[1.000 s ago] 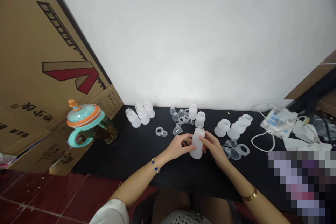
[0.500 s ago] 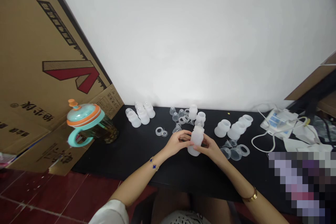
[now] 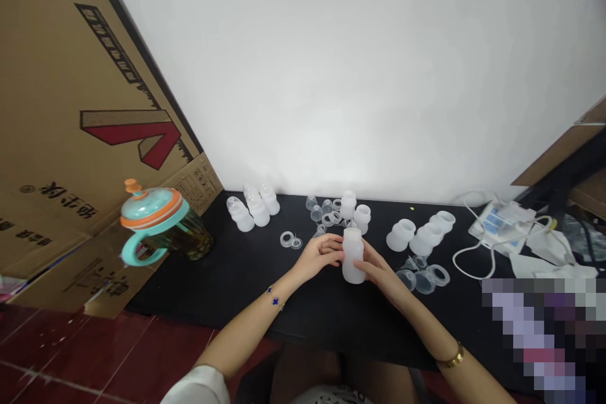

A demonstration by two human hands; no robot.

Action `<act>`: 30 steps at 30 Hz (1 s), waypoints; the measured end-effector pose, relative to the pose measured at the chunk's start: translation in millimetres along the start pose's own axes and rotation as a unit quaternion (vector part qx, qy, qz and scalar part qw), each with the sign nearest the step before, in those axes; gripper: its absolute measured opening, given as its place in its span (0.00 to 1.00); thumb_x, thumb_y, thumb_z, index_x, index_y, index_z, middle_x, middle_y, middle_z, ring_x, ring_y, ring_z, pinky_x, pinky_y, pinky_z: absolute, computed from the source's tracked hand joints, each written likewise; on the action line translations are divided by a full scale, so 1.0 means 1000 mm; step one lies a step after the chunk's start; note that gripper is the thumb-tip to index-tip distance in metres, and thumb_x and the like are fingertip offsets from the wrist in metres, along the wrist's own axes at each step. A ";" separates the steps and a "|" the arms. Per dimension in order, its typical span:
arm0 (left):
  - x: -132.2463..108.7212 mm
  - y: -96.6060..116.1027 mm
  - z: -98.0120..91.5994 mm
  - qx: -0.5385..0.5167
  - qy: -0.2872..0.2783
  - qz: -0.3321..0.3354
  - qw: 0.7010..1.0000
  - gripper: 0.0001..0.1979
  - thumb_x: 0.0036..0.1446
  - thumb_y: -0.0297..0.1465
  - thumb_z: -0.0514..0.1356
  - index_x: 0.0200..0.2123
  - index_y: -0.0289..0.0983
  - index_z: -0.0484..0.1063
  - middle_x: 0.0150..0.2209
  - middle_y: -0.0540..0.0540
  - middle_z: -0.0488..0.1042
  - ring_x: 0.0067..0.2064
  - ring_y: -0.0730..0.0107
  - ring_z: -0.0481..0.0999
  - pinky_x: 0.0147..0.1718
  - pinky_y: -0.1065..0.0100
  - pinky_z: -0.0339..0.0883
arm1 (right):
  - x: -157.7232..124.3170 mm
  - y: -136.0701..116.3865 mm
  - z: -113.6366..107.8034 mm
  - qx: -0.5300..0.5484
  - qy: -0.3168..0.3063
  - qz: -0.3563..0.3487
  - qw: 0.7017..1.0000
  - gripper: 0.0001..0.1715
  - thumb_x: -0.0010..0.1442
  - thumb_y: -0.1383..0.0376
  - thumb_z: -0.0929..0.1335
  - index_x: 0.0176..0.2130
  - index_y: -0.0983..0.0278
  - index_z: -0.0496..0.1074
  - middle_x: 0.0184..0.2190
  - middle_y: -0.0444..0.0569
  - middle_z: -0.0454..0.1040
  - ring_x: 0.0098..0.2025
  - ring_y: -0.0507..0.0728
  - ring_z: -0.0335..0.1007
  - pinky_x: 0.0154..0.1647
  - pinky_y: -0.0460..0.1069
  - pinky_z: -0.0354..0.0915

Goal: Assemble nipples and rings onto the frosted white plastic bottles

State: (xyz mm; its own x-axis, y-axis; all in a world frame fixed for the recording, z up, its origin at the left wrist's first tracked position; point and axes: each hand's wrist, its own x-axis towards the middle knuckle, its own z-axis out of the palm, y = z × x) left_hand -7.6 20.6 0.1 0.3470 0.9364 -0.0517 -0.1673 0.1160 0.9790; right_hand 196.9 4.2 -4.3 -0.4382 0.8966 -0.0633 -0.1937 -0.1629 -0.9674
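A frosted white bottle (image 3: pixel 353 260) stands nearly upright between my hands over the black table, a clear tip showing at its top. My left hand (image 3: pixel 322 254) has its fingers curled against the bottle's left side. On the right side, my right hand (image 3: pixel 376 263) grips it with thumb and fingers. Two open white bottles (image 3: pixel 348 204) stand just behind. Clear domes and rings (image 3: pixel 326 207) lie to their left, and a loose ring (image 3: pixel 287 239) with a small clear piece rests nearer.
Several capped bottles (image 3: pixel 258 209) stand at the left rear. Open bottles (image 3: pixel 427 238) and clear rings and discs (image 3: pixel 425 281) are at the right. A teal-handled jug (image 3: pixel 165 224) stands left by a cardboard box (image 3: pixel 52 101). A white cable (image 3: pixel 492 259) and papers lie far right.
The bottle between my hands has become more upright. My right hand's fingers have shifted slightly on its side. The camera view has moved a little.
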 end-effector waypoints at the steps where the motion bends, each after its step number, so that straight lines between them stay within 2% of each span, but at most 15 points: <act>1: 0.000 0.000 -0.001 0.006 0.002 0.007 1.000 0.27 0.44 0.40 0.74 0.45 0.34 0.74 0.37 0.44 0.78 0.34 0.68 0.79 0.31 0.69 0.75 | 0.000 0.001 -0.001 0.002 0.001 0.010 1.000 0.42 0.55 0.54 0.75 0.65 0.54 0.62 0.51 0.53 0.77 0.50 0.67 0.75 0.42 0.56 0.72; 3: 0.000 0.002 -0.001 0.024 0.009 0.023 0.999 0.26 0.46 0.41 0.73 0.45 0.33 0.75 0.36 0.44 0.78 0.33 0.68 0.79 0.30 0.70 0.74 | 0.001 0.003 -0.003 -0.002 0.018 0.004 1.000 0.44 0.53 0.54 0.76 0.64 0.54 0.63 0.50 0.53 0.78 0.50 0.67 0.76 0.42 0.56 0.72; 6: -0.001 0.003 -0.001 0.052 0.013 0.042 0.998 0.24 0.49 0.42 0.71 0.45 0.33 0.75 0.36 0.43 0.78 0.32 0.69 0.79 0.30 0.70 0.74 | 0.002 0.002 -0.003 -0.023 0.042 -0.027 0.998 0.43 0.49 0.56 0.79 0.61 0.56 0.67 0.53 0.54 0.77 0.54 0.67 0.73 0.52 0.59 0.69; 8: -0.002 0.004 0.000 0.064 0.008 0.047 0.997 0.24 0.50 0.43 0.70 0.45 0.33 0.75 0.36 0.43 0.78 0.32 0.69 0.78 0.29 0.70 0.73 | 0.002 -0.002 -0.001 -0.036 0.046 -0.036 0.998 0.41 0.47 0.56 0.80 0.58 0.57 0.71 0.55 0.54 0.75 0.57 0.68 0.70 0.57 0.61 0.66; 11: -0.003 0.004 0.001 0.067 -0.008 0.048 0.997 0.26 0.49 0.42 0.71 0.47 0.33 0.74 0.36 0.43 0.78 0.32 0.69 0.78 0.30 0.69 0.72 | 0.000 -0.007 0.003 -0.049 0.055 -0.029 0.997 0.36 0.47 0.54 0.80 0.54 0.59 0.75 0.53 0.54 0.77 0.57 0.70 0.70 0.58 0.63 0.65; 15: -0.003 0.001 0.001 0.095 -0.018 0.058 0.994 0.30 0.45 0.39 0.74 0.50 0.35 0.73 0.39 0.43 0.78 0.32 0.71 0.76 0.33 0.69 0.71 | -0.002 -0.008 0.005 -0.040 0.061 -0.014 0.997 0.35 0.51 0.50 0.77 0.56 0.59 0.74 0.53 0.54 0.77 0.56 0.70 0.71 0.54 0.61 0.68; 19: -0.001 -0.002 -0.002 0.112 -0.015 0.061 0.992 0.28 0.47 0.38 0.72 0.51 0.36 0.72 0.40 0.43 0.78 0.32 0.71 0.76 0.32 0.70 0.70 | -0.001 -0.003 0.003 0.017 0.059 0.023 0.998 0.32 0.59 0.46 0.71 0.57 0.57 0.73 0.52 0.53 0.77 0.53 0.67 0.72 0.46 0.57 0.72; 23: -0.001 -0.001 -0.002 0.103 -0.015 0.063 0.993 0.25 0.52 0.38 0.70 0.51 0.35 0.72 0.39 0.43 0.79 0.32 0.69 0.77 0.31 0.70 0.69 | -0.001 0.000 0.002 0.034 0.051 0.035 0.997 0.29 0.60 0.47 0.71 0.55 0.57 0.74 0.49 0.52 0.78 0.50 0.65 0.74 0.41 0.53 0.72; 30: -0.003 0.005 -0.001 0.115 -0.011 0.067 0.991 0.21 0.53 0.39 0.68 0.47 0.35 0.74 0.34 0.45 0.79 0.30 0.69 0.77 0.30 0.70 0.69 | -0.003 -0.003 0.003 0.037 0.054 0.048 0.997 0.26 0.58 0.46 0.72 0.50 0.58 0.75 0.45 0.51 0.78 0.43 0.61 0.75 0.35 0.50 0.70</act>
State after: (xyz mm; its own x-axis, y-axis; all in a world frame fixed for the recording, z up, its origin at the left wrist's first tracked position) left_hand -10.9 18.6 5.0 0.3565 0.9305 0.0842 0.0005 -0.0903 0.9959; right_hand 195.5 0.9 -0.8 -0.3607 0.9143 -0.1843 -0.2208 -0.2757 -0.9355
